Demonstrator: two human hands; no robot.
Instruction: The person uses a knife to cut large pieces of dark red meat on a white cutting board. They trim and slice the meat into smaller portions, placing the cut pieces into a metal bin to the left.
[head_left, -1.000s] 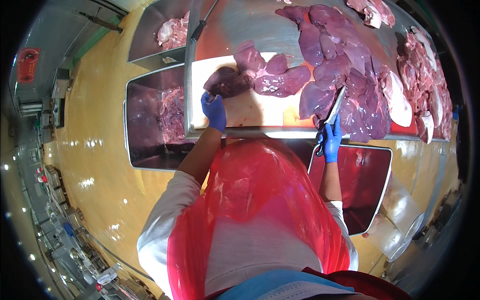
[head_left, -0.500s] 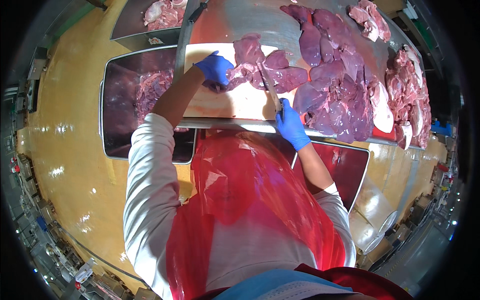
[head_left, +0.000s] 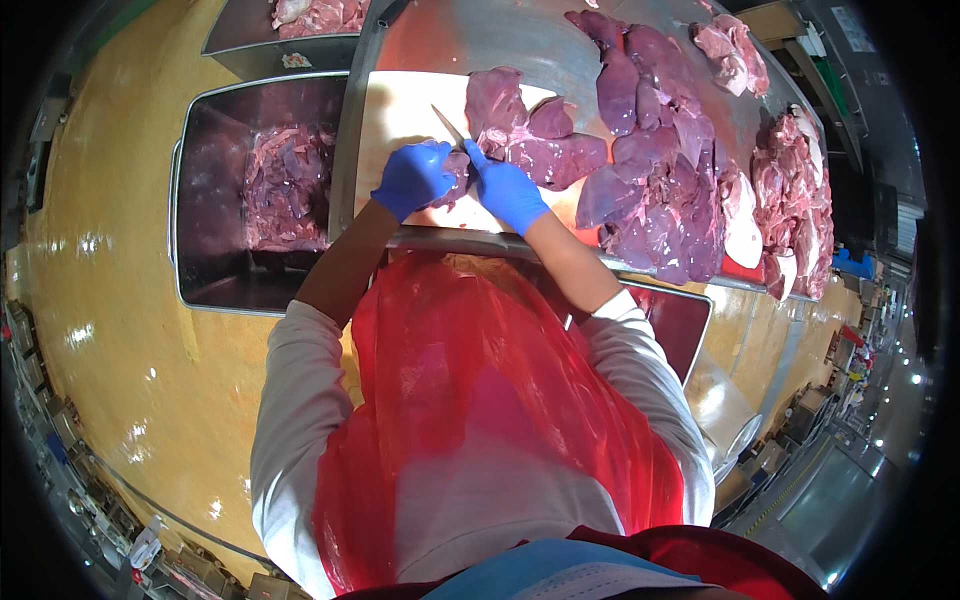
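Note:
My right hand, gloved in blue, is wrapped round the handle of a knife, index finger along its top. The narrow blade points away and to the left over the white cutting board. Close on its left, my blue-gloved left hand is closed at the edge of a dark liver piece; its fingertips are partly hidden. Just beyond and right of my hands lies a lobed purple liver on the board. Whether the small piece still joins it is hidden by my right hand.
Several livers are heaped right of the board, with pale pink meat farther right. A metal tub holding dark trimmings stands at the table's left, behind it a bin of pink meat. Another tub sits below the front edge.
My right hand and the knife have moved left, close to my left hand, and the blade now points up-left. My left hand has drawn slightly nearer to me with the liver's left end.

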